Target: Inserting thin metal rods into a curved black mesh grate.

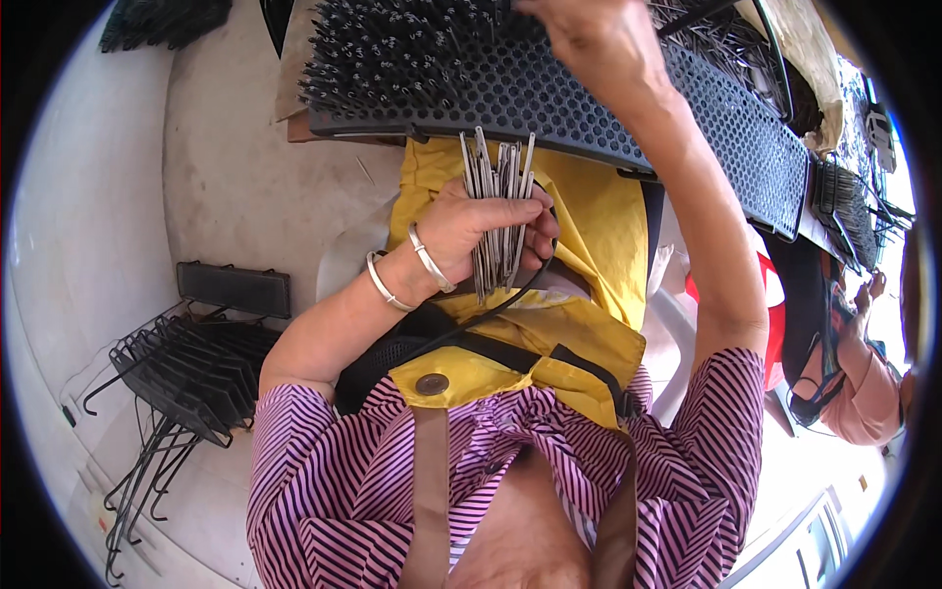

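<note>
My left hand point(454, 234) is closed around a bundle of thin metal rods point(500, 240), held upright in front of the yellow apron. The rods are silvery grey, and their upper ends fan out a little above the thumb. At the upper edge of the view my right hand point(606, 47) is over a long black perforated tray point(549, 98). Its fingers are curled together and partly cut off by the picture's edge, so what they hold cannot be made out. Many dark thin pieces point(383, 59) stand packed in the holes at the tray's left end.
More loose thin rods point(721, 44) lie in a container beyond the tray. Stacked black trays with hooked wire legs point(186, 363) stand on the floor at left, below a black panel point(234, 289). A person point(859, 378) sits at the right, near another filled tray point(846, 211).
</note>
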A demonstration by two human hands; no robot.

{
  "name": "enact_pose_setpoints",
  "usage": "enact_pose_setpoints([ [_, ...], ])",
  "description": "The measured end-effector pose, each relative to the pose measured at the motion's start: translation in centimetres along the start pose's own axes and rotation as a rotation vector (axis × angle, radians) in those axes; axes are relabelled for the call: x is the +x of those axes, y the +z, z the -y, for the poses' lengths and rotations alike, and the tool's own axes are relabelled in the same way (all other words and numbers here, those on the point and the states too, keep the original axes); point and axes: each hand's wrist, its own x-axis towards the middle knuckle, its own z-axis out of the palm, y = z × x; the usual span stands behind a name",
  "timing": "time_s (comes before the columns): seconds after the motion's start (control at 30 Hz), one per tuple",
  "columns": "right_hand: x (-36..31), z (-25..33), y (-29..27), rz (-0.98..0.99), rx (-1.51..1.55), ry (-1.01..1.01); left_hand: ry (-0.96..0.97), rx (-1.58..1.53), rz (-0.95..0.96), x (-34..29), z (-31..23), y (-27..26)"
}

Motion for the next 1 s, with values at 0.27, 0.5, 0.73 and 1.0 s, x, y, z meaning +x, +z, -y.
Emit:
enact_pose_setpoints([
  [0.27, 1.9, 5.5, -2.7, 0.146, -0.397, 0.240, 0.011, -0.011, 0.027, 0.1, 0.2, -0.2],
  [0.5, -4.6, 12.7, -2.8, 0.369, 0.603, 1.501, -0.007, -0.038, 0.027, -0.7, 1.6, 0.5],
  [0.73, -6.8, 13.5, -3.5, 0.166, 0.823, 1.693, -0.051, 0.249, 0.049, -2.3, 3.0, 0.9],
  [1.0, -6.1, 12.0, -5.1, 0.088, 0.542, 1.522, 0.030, 0.173, 0.011, -0.8, 2.1, 1.3],
])
